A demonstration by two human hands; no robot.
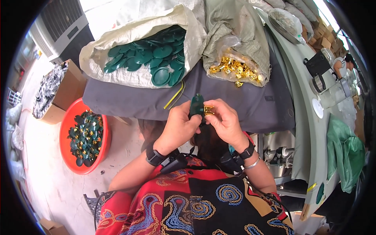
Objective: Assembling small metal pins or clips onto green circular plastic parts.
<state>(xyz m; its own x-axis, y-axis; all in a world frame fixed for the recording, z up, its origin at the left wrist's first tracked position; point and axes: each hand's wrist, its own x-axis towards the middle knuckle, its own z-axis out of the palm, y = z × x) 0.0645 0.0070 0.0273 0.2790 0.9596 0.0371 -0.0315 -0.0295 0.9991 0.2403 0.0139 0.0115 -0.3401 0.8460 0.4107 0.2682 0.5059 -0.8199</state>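
Observation:
My left hand grips a dark green round plastic disc, tilted nearly on edge. My right hand pinches a small shiny gold piece against the disc's right face. Whether the two are joined cannot be told, as my fingers cover part of the contact. Beyond my hands, on the dark grey cloth, a white woven sack lies with its mouth toward me, full of loose green discs. To its right, a greyish sack spills many small gold pieces.
A red tub on the floor at left holds discs with gold pieces on them. Behind it stands a cardboard box of silvery-black parts. Yellow strips lie on the grey cloth. A pale table runs along the right; another person is beyond.

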